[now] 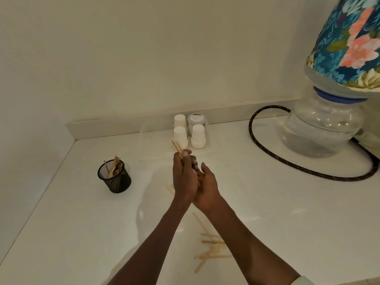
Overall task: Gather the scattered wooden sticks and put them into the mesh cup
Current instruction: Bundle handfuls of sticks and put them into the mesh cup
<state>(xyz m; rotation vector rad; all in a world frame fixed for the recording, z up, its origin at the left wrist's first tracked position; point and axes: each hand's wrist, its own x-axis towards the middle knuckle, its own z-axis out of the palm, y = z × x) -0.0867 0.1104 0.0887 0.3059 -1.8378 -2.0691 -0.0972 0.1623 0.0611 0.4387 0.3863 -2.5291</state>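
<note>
The left hand [185, 175] covers the lower ends of the wooden sticks [177, 146] it grips, so how many it holds cannot be counted. The right hand [206, 190] lies partly behind the left, and its fingertips are hidden. The right forearm crosses the loose sticks [209, 246] on the bench [82, 233], hiding parts of several; they are blurred. Two more sticks [169, 189] peek out beside the left wrist. The mesh cup [114, 176] hides the lower ends of its sticks. The covered water bottle [347, 42] is cut off by the top and right edges. The jar [195, 119] label is too small to read.
</note>
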